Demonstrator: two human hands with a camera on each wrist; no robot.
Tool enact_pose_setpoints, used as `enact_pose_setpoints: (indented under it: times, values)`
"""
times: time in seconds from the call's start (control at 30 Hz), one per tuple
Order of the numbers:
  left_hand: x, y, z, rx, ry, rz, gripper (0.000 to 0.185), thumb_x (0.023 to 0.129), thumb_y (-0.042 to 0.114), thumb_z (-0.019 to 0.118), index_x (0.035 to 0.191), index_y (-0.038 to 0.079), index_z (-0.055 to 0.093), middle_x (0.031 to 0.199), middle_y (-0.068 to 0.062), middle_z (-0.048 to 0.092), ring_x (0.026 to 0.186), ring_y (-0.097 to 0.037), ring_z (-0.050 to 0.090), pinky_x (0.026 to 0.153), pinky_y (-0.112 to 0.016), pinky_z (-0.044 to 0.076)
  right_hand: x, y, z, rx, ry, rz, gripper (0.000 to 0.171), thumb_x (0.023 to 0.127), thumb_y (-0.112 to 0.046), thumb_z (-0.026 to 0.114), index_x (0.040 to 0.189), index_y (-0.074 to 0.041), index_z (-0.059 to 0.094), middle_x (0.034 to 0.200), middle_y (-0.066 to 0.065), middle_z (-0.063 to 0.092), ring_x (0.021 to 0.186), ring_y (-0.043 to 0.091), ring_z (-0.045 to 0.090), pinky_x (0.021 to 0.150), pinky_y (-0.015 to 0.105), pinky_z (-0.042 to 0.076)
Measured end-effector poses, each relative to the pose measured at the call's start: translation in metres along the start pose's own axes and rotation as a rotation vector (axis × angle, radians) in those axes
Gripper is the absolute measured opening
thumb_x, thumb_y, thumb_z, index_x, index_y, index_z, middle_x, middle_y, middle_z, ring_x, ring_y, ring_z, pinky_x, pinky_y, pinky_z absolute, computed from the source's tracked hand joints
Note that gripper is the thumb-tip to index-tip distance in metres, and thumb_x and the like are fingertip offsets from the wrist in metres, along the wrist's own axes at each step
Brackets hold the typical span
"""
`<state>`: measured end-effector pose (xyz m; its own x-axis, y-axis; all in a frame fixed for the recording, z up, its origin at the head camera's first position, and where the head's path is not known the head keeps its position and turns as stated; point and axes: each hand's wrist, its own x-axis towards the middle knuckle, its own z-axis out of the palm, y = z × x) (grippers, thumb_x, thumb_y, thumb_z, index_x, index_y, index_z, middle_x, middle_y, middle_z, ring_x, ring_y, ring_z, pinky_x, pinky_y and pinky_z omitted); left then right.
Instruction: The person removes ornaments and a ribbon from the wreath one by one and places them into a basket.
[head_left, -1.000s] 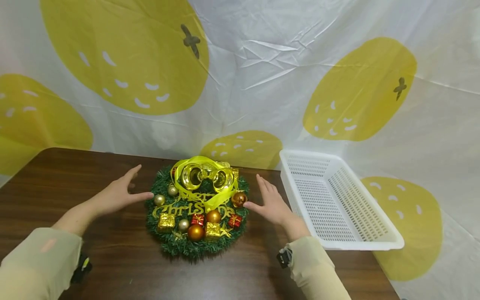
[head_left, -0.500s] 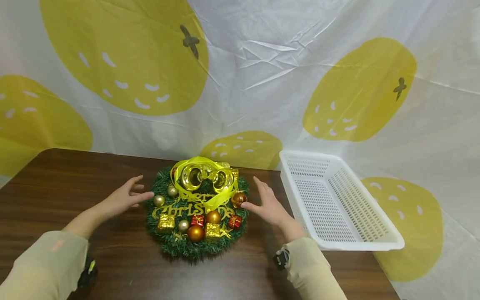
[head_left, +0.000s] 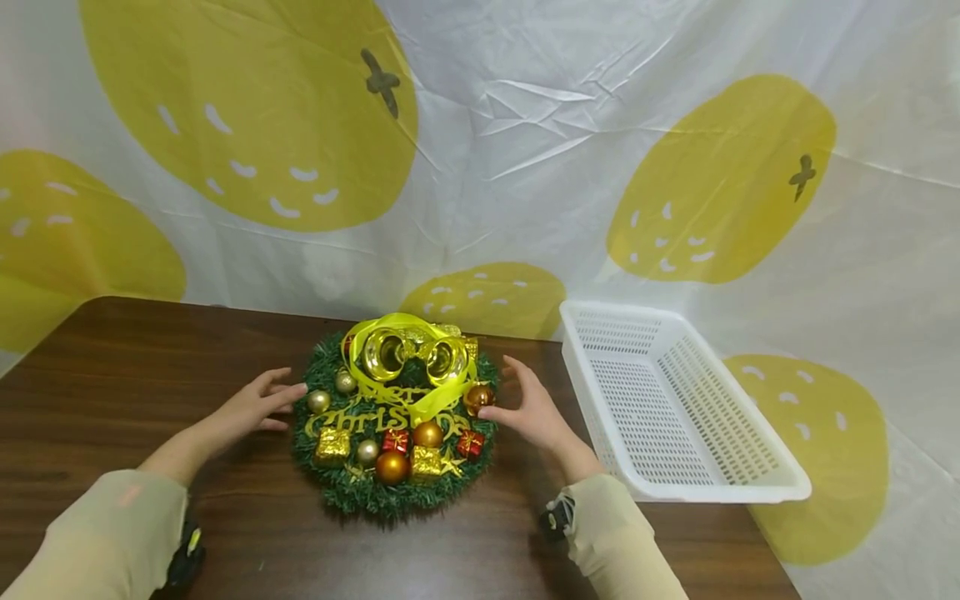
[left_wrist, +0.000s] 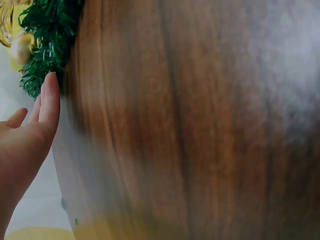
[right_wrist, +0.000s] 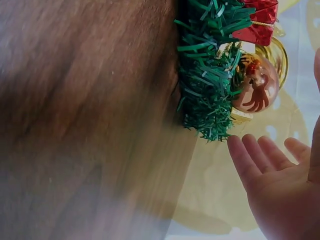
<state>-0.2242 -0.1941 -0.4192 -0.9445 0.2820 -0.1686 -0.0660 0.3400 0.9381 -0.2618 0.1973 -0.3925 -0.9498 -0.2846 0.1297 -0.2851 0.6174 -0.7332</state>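
Note:
A green tinsel Christmas wreath (head_left: 375,502) lies on the brown table, trimmed with gold and copper balls, small wrapped boxes, gold lettering and gold bells (head_left: 384,357) on a yellow ribbon. To its left is my left hand (head_left: 251,408), fingers loosely bent and fingertips close to the wreath's edge. On the other side, my right hand (head_left: 538,417) has its thumb by a copper ball (head_left: 477,398). In the right wrist view, the fingers of that hand (right_wrist: 285,195) reach toward the tinsel (right_wrist: 210,75). Whether either hand touches the wreath, I cannot tell.
A white perforated plastic basket (head_left: 720,493) stands to the right of the right hand, reaching past the table's edge. Behind the dark wood table (head_left: 300,550) hangs a pale cloth (head_left: 510,183) printed with yellow fruit shapes.
Both hands have drawn slightly nearer to the wreath and toward me, and the left fingers look a little more bent. The wreath and basket have stayed in place.

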Motion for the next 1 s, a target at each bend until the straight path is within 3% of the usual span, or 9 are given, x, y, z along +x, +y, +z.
enact_pose_setpoints:
  times: [0.4,0.63,0.87,1.0]
  values:
    - [0.001,-0.004,0.007,-0.087,0.001,-0.036,0.080,0.099,0.040,0.040,0.147,-0.009,-0.001,0.148,-0.037,0.010,0.129,-0.049,0.032,0.094,-0.040,0.050,0.002,0.000,0.007,0.041,-0.020,0.028,0.091,0.072,-0.024,0.082,0.146,-0.009,0.031,0.133,0.017,0.048,0.120,0.032,0.049,0.092,0.046,0.048]
    - [0.001,-0.007,0.010,-0.011,0.013,-0.052,0.084,0.096,0.039,0.049,0.146,-0.012,0.006,0.147,-0.038,0.013,0.130,-0.048,0.034,0.098,-0.046,0.046,0.002,-0.002,0.012,0.049,-0.019,0.036,0.086,0.073,-0.019,0.081,0.144,-0.006,0.033,0.127,0.016,0.051,0.115,0.031,0.051,0.088,0.044,0.050]
    - [-0.002,-0.009,0.013,0.043,0.031,-0.049,0.086,0.092,0.034,0.059,0.146,-0.011,0.011,0.145,-0.038,0.019,0.121,-0.045,0.046,0.095,-0.045,0.047,0.002,-0.003,0.013,0.037,-0.016,0.048,0.077,0.074,-0.021,0.080,0.138,-0.004,0.042,0.119,0.013,0.056,0.111,0.029,0.054,0.087,0.044,0.051]
    - [-0.003,-0.008,0.014,0.075,0.052,-0.044,0.086,0.090,0.032,0.062,0.145,-0.012,0.013,0.145,-0.037,0.020,0.124,-0.047,0.041,0.097,-0.050,0.044,0.002,-0.004,0.013,0.010,-0.018,0.054,0.072,0.075,-0.022,0.079,0.136,-0.004,0.045,0.118,0.012,0.058,0.111,0.028,0.055,0.088,0.045,0.050]
